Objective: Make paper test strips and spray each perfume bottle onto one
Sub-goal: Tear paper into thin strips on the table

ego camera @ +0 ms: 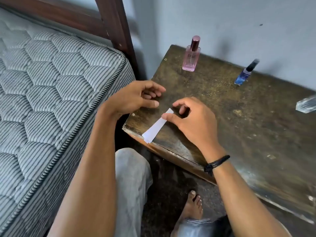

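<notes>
A narrow white paper strip (154, 128) lies on the dark worn table (239, 125) near its left front corner, one end reaching the edge. My right hand (191, 120) rests over the strip's far end, thumb pressing on it, fingers curled. My left hand (136, 98) hovers just left of it above the table's edge, fingers loosely bent and holding nothing. A pink perfume bottle (190, 55) with a dark red cap stands at the back of the table. A small blue bottle (244, 73) with a black cap stands further right, by the wall.
A clear glass object (306, 104) pokes in at the right edge of the table. A striped quilted mattress (51, 82) on a dark wooden bed frame (118, 28) fills the left side. My knee and bare foot are below the table's front edge.
</notes>
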